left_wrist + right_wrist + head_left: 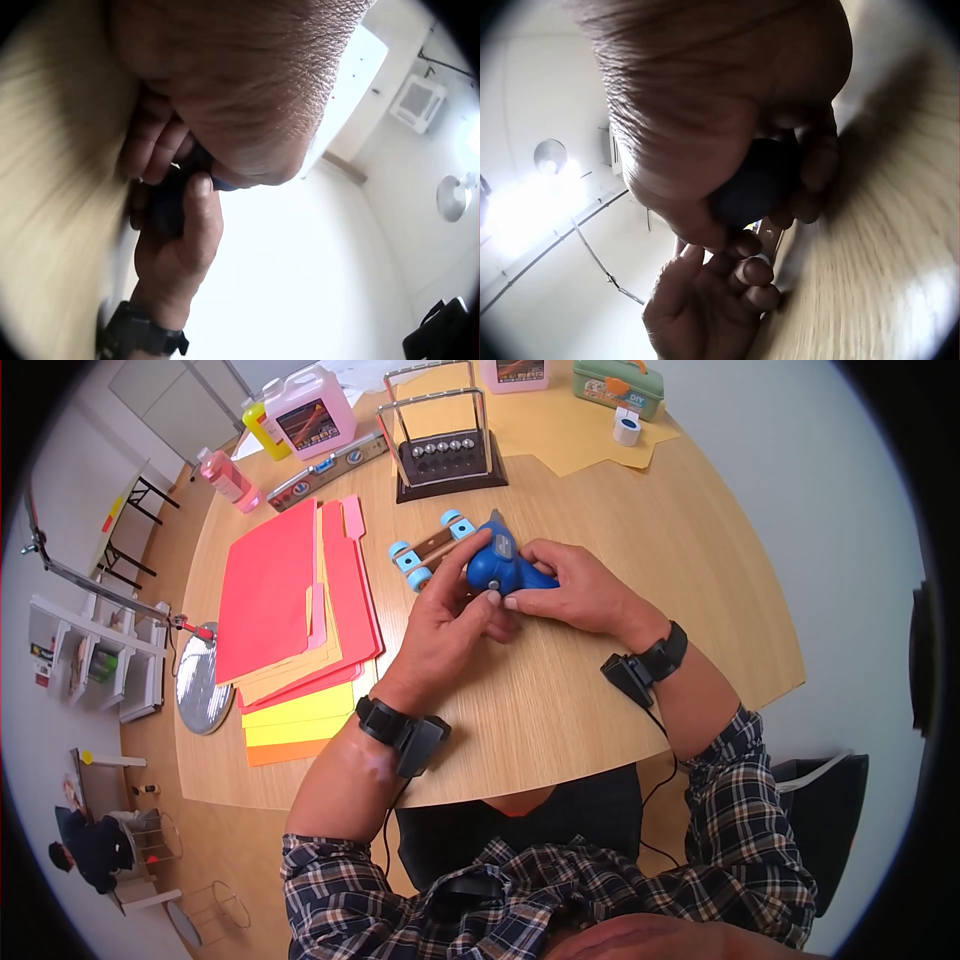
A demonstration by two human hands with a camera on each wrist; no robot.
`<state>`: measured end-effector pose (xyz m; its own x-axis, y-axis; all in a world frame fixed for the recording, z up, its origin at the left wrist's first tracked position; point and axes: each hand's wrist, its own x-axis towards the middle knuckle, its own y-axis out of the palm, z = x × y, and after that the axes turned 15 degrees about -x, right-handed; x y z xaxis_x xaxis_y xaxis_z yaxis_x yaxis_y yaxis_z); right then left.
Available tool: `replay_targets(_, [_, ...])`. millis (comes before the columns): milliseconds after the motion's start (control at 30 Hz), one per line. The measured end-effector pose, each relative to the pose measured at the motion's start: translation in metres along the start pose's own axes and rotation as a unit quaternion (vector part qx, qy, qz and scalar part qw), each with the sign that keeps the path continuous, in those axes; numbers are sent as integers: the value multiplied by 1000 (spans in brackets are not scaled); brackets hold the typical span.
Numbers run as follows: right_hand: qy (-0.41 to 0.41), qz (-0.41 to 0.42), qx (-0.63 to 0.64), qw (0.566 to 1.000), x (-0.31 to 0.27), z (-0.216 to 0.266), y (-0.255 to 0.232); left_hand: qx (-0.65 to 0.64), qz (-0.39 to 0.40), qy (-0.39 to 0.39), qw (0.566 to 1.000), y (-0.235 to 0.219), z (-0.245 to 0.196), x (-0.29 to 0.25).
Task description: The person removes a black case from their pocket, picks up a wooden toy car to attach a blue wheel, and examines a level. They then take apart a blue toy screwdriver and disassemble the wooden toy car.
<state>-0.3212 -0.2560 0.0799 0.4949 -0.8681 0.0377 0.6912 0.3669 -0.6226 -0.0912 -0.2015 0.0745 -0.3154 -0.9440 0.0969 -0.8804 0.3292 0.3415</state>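
Observation:
A blue tool (495, 565) with a grey pointed tip is held between both hands over the table's middle. My left hand (445, 625) grips its near side, the index finger along it and the thumb at a small round part. Around its narrower right end curls my right hand (590, 592), thumb on the near side. Just behind the left fingers lies a wooden piece with light blue wheels (408, 557). In the right wrist view the tool (757, 184) shows dark under the right hand (720, 97); the left wrist view mostly hides it.
Red and yellow folders (270, 595) lie at the left. Behind the hands stands a Newton's cradle (450, 475), with a level (330, 468) and pink bottles (310, 415) to its left. A green box (618, 388) and a tape roll (626, 430) are at the back right.

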Motion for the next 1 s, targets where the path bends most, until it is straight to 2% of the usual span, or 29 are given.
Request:
replay_targets(100, [-5, 22, 41, 999, 1, -3, 3, 2, 15, -36, 999, -3, -9, -1])
replay_targets(300, [-12, 33, 47, 998, -1, 3, 5, -46, 14, -52, 997, -3, -12, 0])
replay_targets(1000, [-1, 5, 18, 1000, 0, 13, 10, -59, -2, -35, 998, -7, -7, 4])
